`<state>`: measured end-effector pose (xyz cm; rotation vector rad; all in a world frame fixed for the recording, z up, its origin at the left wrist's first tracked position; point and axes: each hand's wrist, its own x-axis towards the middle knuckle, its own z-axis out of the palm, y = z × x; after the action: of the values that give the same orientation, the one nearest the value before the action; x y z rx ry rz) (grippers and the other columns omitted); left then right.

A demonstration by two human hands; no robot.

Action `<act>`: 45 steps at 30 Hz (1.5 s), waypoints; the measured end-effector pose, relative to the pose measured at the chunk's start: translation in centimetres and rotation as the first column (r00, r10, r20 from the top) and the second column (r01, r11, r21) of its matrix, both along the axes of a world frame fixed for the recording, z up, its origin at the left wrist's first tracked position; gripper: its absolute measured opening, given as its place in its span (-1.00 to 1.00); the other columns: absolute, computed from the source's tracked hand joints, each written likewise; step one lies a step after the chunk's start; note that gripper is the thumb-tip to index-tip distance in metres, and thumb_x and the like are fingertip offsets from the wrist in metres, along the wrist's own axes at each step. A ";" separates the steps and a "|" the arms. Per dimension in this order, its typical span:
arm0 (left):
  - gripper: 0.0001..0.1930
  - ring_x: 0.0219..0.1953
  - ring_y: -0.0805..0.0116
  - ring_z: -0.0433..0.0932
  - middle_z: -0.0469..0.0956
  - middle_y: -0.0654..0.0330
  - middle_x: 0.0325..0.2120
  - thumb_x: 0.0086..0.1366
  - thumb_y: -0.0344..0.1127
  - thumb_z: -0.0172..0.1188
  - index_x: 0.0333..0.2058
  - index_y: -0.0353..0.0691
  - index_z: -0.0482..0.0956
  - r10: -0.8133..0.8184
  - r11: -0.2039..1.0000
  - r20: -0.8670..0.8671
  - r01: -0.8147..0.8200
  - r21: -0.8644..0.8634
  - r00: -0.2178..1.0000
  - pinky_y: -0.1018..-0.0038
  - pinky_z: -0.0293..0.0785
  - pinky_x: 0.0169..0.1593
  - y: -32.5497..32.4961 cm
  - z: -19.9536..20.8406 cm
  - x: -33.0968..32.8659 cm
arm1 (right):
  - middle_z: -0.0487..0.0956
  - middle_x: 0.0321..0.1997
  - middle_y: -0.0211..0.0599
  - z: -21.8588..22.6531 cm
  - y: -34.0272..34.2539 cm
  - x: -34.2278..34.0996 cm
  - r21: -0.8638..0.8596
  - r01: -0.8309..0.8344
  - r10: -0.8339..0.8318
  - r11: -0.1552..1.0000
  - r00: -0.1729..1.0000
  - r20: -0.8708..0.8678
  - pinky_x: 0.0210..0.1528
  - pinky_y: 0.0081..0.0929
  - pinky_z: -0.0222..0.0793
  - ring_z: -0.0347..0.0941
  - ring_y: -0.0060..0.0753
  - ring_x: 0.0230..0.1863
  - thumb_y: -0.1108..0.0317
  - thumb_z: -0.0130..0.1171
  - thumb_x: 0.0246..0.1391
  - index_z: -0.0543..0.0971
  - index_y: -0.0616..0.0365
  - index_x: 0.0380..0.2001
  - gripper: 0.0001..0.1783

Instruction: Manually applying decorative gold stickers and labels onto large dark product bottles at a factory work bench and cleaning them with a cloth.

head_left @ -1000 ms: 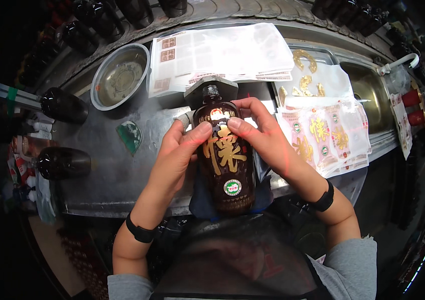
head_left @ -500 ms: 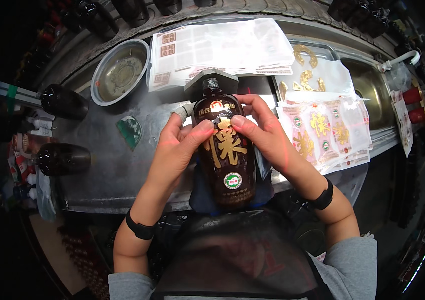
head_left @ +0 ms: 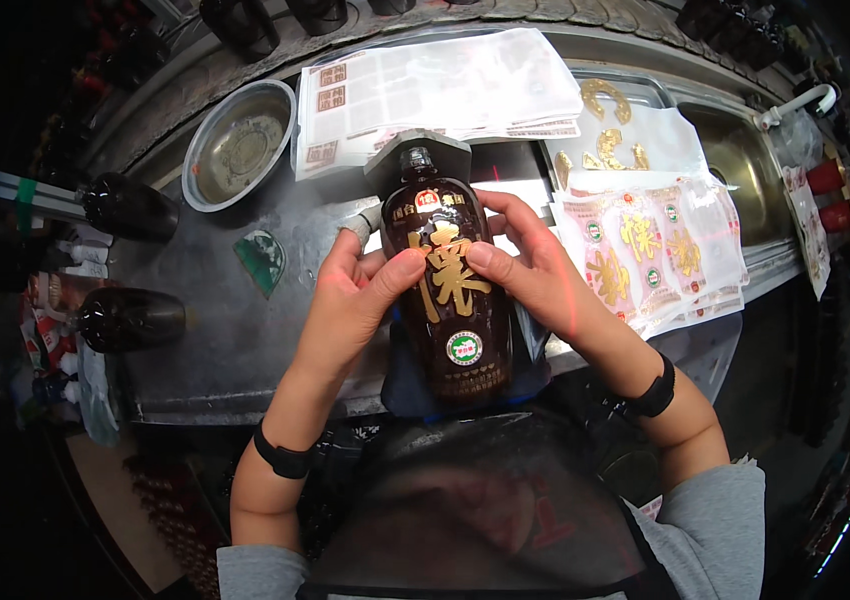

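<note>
A dark brown glass bottle (head_left: 464,320) lies on its back in front of me, its neck pointing away and its base toward my apron. Gold lettering, a small red emblem and a round green-and-white emblem decorate its face. My left hand (head_left: 355,285) grips the left side, thumb pressed on the edge of the large gold character; a grey wrap covers one of its fingers. From the right, my right hand (head_left: 537,275) holds it too, thumb on the same character. Beneath the bottle are a dark blue pad (head_left: 410,385) and, by its neck, a grey angular support (head_left: 448,158).
A metal basin (head_left: 290,120) stands at the back left, beside a stack of white printed sheets (head_left: 435,85). Decal sheets (head_left: 685,290) lie at right near a sink (head_left: 755,180). Two dark bottles (head_left: 135,320) jut in from the left. A green piece (head_left: 261,264) rests on the metal table (head_left: 215,350).
Both thumbs have slid slightly down the bottle's face, toward its base. The bottle sits a little higher in the picture, and both hands still hold it.
</note>
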<state>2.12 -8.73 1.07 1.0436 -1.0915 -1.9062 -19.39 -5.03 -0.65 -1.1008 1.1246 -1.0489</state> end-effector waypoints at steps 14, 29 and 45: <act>-0.21 0.04 0.25 0.58 0.53 -0.11 0.01 0.23 -0.36 0.40 0.29 -0.34 0.08 -0.010 0.995 0.056 0.015 -0.095 0.998 0.38 0.57 0.07 2.0 -0.9 0.2 | 0.47 0.10 0.00 0.3 2.4 0.2 -0.021 0.013 -0.014 1.000 0.997 -0.072 -0.18 -0.53 0.57 0.60 -0.40 -0.14 0.14 0.46 0.04 0.16 0.27 0.38 -0.02; 0.20 0.39 0.12 0.21 0.26 -0.17 0.30 0.01 -0.27 0.59 0.44 -0.30 -0.15 -0.118 0.943 0.140 0.155 -0.295 0.983 0.25 0.07 0.43 5.6 -1.7 2.2 | 0.42 0.21 -0.32 -1.1 7.1 -1.6 -0.006 -0.086 0.084 0.996 0.985 -0.149 -0.55 -0.79 0.07 0.12 -0.89 -0.59 0.16 0.44 0.06 0.26 0.18 0.37 -0.12; 0.20 0.40 0.15 0.19 0.23 -0.13 0.32 0.02 -0.27 0.58 0.44 -0.33 -0.14 -0.120 0.934 0.084 0.141 -0.329 0.989 0.27 0.08 0.43 5.6 -2.4 2.3 | 0.43 0.20 -0.33 -1.0 7.2 -1.4 -0.022 -0.093 0.090 0.995 0.986 -0.138 -0.48 -0.81 0.11 0.18 -0.87 -0.50 0.17 0.43 0.07 0.28 0.19 0.36 -0.14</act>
<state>4.44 -3.09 -1.35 0.8597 -1.4933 -1.7157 -20.80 2.17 -1.66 -1.2506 1.1595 -0.9308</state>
